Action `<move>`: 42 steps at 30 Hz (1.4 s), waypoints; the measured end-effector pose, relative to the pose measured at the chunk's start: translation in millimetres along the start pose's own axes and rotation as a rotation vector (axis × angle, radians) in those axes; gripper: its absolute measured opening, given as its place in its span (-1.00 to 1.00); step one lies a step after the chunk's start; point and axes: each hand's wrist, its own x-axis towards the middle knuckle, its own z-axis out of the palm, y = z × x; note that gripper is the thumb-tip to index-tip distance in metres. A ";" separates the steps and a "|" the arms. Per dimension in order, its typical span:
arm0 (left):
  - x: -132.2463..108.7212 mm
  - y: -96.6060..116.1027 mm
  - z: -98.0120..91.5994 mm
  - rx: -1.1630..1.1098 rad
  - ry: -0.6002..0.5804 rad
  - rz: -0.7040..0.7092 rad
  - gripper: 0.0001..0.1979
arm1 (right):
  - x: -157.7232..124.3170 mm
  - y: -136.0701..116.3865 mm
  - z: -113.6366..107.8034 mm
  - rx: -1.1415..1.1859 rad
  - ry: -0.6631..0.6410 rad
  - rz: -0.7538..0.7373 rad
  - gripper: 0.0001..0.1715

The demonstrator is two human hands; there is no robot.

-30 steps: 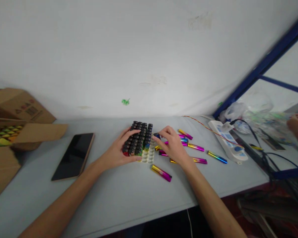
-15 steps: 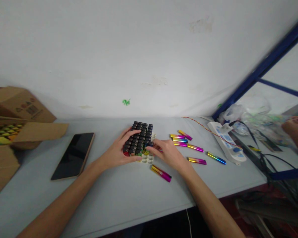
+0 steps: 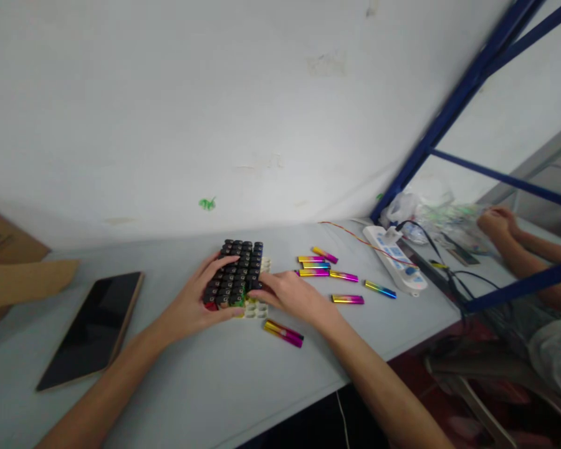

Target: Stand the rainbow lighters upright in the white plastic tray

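Near the middle of the table stands a tight block of black-topped sticks (image 3: pixel 234 272), with coloured sides showing low at its front. They stand upright in a white tray with cup-like pockets (image 3: pixel 257 310), whose bare pockets show at the right and front. My left hand (image 3: pixel 196 305) is wrapped round the block's left and front sides, a finger across the tops. My right hand (image 3: pixel 285 294) pinches a black-topped stick (image 3: pixel 254 284) at the block's right edge; its lower part is hidden. Closest to my right hand lies a shiny yellow-to-magenta tube (image 3: pixel 283 333).
Several shiny tubes (image 3: pixel 315 272) lie scattered to the right, before a white power strip (image 3: pixel 395 259) with cables. A phone (image 3: pixel 93 327) and cardboard box flaps (image 3: pixel 23 280) are on the left. Beyond the blue frame (image 3: pixel 430 140), another person's hands (image 3: pixel 498 221) are near plastic bags.
My view has turned right, so everything sits further left in it. My right hand's stick has come closer against the block. My left hand keeps its hold.
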 end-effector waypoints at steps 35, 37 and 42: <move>1.5 2.4 -0.2 -0.009 0.012 0.000 -0.09 | -54.2 109.4 -83.3 0.467 0.545 0.256 -0.45; 1.5 3.0 -0.6 -0.006 0.015 0.002 -0.09 | -44.5 104.4 -82.6 0.607 0.698 0.265 -0.44; 1.0 2.5 -0.9 0.001 0.009 -0.017 -0.07 | -9.2 77.5 -75.3 0.932 0.799 0.251 -0.39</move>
